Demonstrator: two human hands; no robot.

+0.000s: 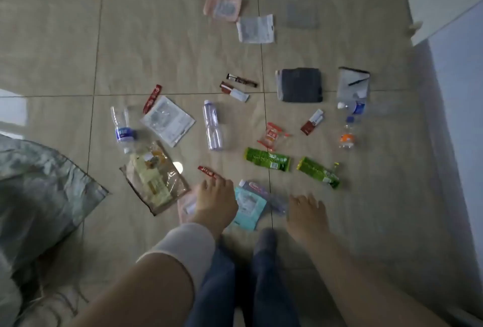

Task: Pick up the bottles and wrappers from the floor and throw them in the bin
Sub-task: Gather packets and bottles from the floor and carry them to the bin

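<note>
Bottles and wrappers lie scattered on the tiled floor. My left hand [214,201] reaches down with its back to the camera, and a clear pinkish wrapper [186,206] pokes out from under its palm. Its fingertips are at the end of a red stick wrapper [207,171]. A light blue packet [248,206] lies between my hands. My right hand [307,211] hovers with fingers apart beside a crumpled clear plastic piece [278,204]. Farther out lie a clear bottle [213,125], a blue-label bottle [122,130] and two green wrappers [268,162] [317,171].
A grey-green plastic bag [39,190] lies open at the left. A yellow snack bag [154,177], a white sachet [168,120], a dark pouch [299,85], small bottles [347,138] and more packets [256,29] lie around. A white wall [454,91] runs along the right. My legs are below.
</note>
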